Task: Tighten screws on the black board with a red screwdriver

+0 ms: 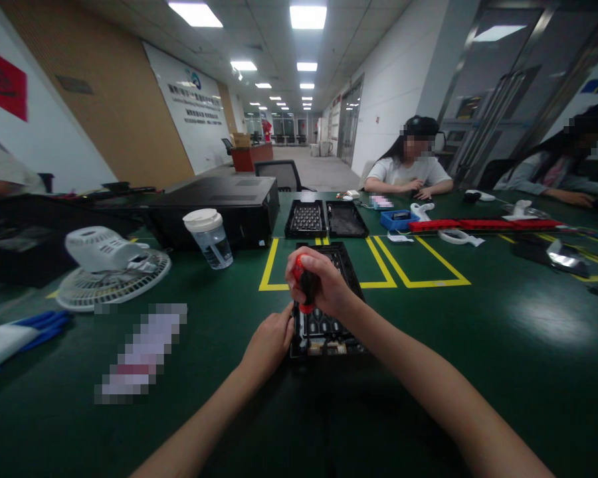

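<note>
My right hand (pixel 319 282) is closed around the red and black handle of a screwdriver (pixel 307 285). The handle stands nearly upright over an open black case (pixel 353 272), and the tool's tip is hidden from me. Inside the case are rows of dark, rounded shapes, with cream-coloured parts at its near end. My left hand (pixel 272 335) lies at the case's left side, fingers together and gripping its edge near the screwdriver. Part of the case is covered by my right hand and forearm.
Beyond the case lie two black trays (pixel 306 219). To the left are a lidded cup (pixel 209 239), a white fan (pixel 112 272), a large black box (pixel 214 202) and blue-white gloves (pixel 22 335). A blue bin (pixel 398 219) and red strips (pixel 483 226) lie right. People sit around the table.
</note>
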Tool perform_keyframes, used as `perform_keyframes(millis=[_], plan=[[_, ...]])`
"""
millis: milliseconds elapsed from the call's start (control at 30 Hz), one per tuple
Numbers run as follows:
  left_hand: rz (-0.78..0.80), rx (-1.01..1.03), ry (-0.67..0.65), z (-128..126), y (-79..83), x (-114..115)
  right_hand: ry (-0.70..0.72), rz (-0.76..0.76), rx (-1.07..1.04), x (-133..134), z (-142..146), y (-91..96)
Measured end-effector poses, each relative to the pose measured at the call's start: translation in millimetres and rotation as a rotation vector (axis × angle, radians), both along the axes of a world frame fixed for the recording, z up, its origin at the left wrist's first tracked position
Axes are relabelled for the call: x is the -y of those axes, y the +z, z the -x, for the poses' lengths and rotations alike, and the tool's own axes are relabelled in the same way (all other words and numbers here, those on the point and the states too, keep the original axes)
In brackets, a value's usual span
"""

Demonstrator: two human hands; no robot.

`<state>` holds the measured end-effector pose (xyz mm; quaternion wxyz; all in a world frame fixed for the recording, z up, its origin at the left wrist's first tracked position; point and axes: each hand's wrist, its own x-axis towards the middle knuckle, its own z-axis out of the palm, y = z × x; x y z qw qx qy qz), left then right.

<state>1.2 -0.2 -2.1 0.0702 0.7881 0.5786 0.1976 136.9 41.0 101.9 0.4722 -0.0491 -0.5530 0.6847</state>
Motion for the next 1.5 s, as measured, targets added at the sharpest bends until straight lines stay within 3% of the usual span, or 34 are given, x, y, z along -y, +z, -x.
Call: perform_keyframes(millis=[500,1033,1500], plan=[[-0.034,-0.005,-0.003,-0.2,0.4,0.1,-0.102,-0.033,0.011,16.5,4.6,0.1],[0.004,0.004,0.016,0.3,1.2,1.6,-0.438,-0.001,0.037,20.4,7.8,0.3],[0.017,0.004,0.022,0.7,1.0,1.7,-0.610,0.000,0.049,24.8,13.2,2.6]])
